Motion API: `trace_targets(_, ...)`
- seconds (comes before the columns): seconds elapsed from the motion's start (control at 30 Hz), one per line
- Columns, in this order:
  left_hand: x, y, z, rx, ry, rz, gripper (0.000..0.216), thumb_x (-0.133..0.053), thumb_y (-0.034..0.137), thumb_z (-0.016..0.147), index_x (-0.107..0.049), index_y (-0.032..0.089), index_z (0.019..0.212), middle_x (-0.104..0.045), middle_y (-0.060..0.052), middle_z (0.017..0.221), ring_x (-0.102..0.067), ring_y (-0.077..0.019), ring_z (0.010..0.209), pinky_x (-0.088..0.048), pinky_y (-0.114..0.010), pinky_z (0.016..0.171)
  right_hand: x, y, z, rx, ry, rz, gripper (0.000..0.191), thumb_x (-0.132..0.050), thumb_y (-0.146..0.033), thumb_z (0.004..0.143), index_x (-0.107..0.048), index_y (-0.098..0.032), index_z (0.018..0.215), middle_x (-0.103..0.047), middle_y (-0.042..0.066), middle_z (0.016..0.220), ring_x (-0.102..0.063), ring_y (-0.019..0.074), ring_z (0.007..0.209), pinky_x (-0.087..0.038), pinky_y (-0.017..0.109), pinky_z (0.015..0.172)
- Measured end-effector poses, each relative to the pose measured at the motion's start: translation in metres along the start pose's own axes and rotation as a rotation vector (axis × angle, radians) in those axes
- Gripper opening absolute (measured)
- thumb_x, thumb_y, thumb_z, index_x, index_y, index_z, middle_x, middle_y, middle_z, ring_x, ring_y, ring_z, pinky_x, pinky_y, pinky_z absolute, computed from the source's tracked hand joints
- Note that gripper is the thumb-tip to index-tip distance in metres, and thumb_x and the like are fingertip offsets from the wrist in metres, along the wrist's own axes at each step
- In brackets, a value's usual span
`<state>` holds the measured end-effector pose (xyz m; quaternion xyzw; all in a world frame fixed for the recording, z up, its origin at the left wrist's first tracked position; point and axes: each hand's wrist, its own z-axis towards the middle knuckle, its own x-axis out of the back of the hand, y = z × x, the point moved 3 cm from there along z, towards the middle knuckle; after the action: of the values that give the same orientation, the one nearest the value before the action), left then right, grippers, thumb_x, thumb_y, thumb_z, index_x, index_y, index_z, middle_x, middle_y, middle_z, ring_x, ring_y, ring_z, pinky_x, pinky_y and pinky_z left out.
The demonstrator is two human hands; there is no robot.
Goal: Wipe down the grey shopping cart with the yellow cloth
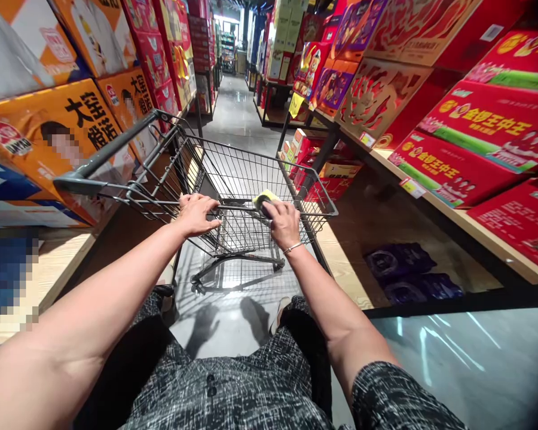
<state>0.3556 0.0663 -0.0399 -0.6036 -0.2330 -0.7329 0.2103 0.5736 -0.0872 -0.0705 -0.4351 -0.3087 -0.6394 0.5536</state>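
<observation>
Cart [237, 207]: just ahead
Left hand [198, 214]: spread over cart's near edge
Right hand [284, 220]: same edge, holding yellow-and-black item [263, 200]

Cart [237, 207]: smooth metal wire. Floor [231, 340] beneath the cart: polished, glossy, reflective. Shelf [341, 269] right of the cart: wood, visible grain. Box [31, 164] left of the cart: glossy printed face. Shirt [251, 394] behind the cart: rough-looking woven cloth.
</observation>
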Motion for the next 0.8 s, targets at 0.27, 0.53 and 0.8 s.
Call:
trace_targets(0.27, 0.000, 0.006, -0.005, -0.006, 0.074, 0.005, 0.042, -0.056, 0.040, 0.074, -0.063, 0.025, 0.112, -0.067, -0.006, 0.110, -0.048, -0.0308, 0.113, -0.024, -0.047, 0.098, -0.093, 0.008, -0.033, 0.345, -0.267, -0.044, 0.043, -0.041, -0.023, 0.099, -0.055, -0.048, 0.131, -0.049, -0.008, 0.145, -0.029, 0.0229, 0.136, -0.022, 0.049, 0.110)
trace_targets(0.53, 0.000, 0.031, -0.015, -0.010, 0.136, -0.023, 0.040, -0.057, 0.034, 0.070, -0.062, 0.027, 0.109, -0.067, -0.004, 0.107, -0.050, -0.0296, 0.108, -0.024, -0.049, 0.100, -0.144, 0.058, -0.106, 0.282, -0.407, -0.114, 0.030, -0.059, -0.017, 0.088, -0.072, -0.036, 0.107, -0.066, 0.001, 0.126, -0.048, 0.0255, 0.117, -0.034, 0.048, 0.093)
trace_targets(0.8, -0.004, 0.050, -0.024, 0.010, 0.173, -0.066, 0.041, -0.056, 0.032, 0.071, -0.060, 0.027, 0.111, -0.067, -0.004, 0.107, -0.050, -0.0303, 0.109, -0.021, -0.051, 0.104, -0.071, 0.096, -0.073, 0.213, -0.274, -0.119, 0.035, -0.045, -0.027, 0.098, -0.064, -0.047, 0.119, -0.058, -0.005, 0.134, -0.033, 0.0248, 0.132, -0.024, 0.048, 0.107)
